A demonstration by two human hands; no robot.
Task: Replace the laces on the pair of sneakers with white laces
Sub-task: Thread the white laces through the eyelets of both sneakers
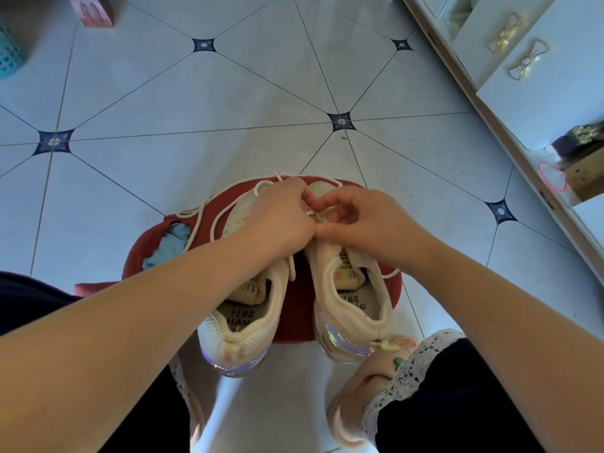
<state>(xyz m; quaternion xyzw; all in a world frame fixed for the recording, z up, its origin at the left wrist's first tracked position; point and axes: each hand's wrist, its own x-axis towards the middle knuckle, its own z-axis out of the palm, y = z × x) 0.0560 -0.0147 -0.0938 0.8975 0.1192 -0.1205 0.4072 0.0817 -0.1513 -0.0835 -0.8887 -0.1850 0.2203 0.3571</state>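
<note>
Bending over a red stool (295, 317), the person is working on the right sneaker (354, 289), which is standing just beside the left sneaker (243, 317), toes pointing away. The left hand (281, 219) is keeping a tight grip, with its fingers curling round the white lace (209, 225) close to the eyelets. The right hand (362, 217) is pinching the same lace between thumb and forefinger, and the two hands are touching. The exact eyelet is hiding under the fingers.

The task is probably standing somewhere in the middle. A long loose run of lace is lying in loops over the far and left part of the stool, so a good deal of threading seems to be waiting on this shoe. On the left sneaker the tongue is showing free and only a short piece of lace is hanging at its side. Whether that shoe is finished cannot be told, because the arm is covering its front.

Both heels are hanging over the near edge of the stool, so a hard pull towards the body may be tipping a shoe off. A blue cloth (170, 246) is lying at the left edge, under the lace. The tiled floor (228, 93) ahead is giving open room for drawing the lace out, and the cabinet (536, 93) is standing well apart on the right.
</note>
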